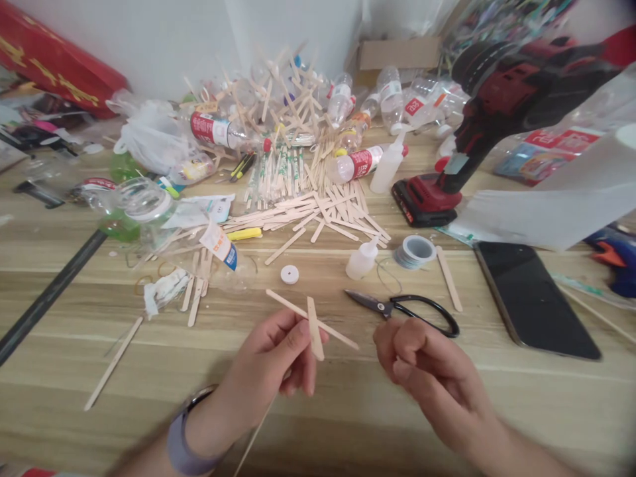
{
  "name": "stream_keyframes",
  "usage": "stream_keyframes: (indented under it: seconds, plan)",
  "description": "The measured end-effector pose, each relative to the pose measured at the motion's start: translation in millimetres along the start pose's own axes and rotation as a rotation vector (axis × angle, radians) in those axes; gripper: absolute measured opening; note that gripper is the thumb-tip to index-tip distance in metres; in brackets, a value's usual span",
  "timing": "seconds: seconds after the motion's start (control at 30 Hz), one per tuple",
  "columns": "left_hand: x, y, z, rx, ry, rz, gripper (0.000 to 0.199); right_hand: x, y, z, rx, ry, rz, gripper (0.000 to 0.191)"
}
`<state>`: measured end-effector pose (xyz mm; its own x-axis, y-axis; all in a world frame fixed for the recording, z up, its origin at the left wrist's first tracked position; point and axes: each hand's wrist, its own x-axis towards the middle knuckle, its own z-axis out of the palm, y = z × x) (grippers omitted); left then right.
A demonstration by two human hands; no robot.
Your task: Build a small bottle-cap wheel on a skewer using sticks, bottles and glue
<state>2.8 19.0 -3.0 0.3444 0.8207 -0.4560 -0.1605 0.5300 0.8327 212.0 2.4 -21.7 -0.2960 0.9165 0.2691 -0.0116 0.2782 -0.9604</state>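
Held two crossed wooden sticks (pixel 314 324) pinched in left hand (pixel 268 358), above the table (pixel 348 424), toward the near edge. Held right hand (pixel 434 377) with grip narrow, fingers curled, just beside black-handled scissors (pixel 381 307); could not tell of anything inside. Saw pale wood grain, crowded toward the back edge with loose sticks (pixel 338 205), plastic bottles (pixel 213 129) and, farther right, a red-and-black drill (pixel 477 126). Noticed a dark phone (pixel 536 298) toward the right edge. Glimpsed a pale wall (pixel 298 26) behind, with a cardboard box (pixel 397 53) before it.
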Motion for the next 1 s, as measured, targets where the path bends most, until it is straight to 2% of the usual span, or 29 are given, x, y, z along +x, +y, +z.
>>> stream_keyframes:
  seconds: [0.2,0.3,0.4,0.7,1.0]
  plan:
    - [0.4,-0.3,1.5,0.013,-0.007,-0.02,0.043,-0.4,1.8,2.1,0.459,0.049,0.176,0.02]
    - [0.4,-0.3,1.6,0.017,0.002,-0.03,0.043,2.7,-1.9,4.6,0.602,0.017,0.255,0.019]
    - [0.6,-0.3,1.5,0.022,0.006,-0.037,0.043,4.1,-3.6,5.2,0.653,-0.015,0.273,0.021]
    - [1.8,-2.0,0.4,0.01,-0.025,-0.016,0.045,2.3,-2.0,3.3,0.703,-0.005,0.271,0.031]
    - [1.2,-0.8,2.0,0.021,-0.013,-0.021,0.046,0.6,-1.1,5.7,0.776,-0.042,0.277,0.027]
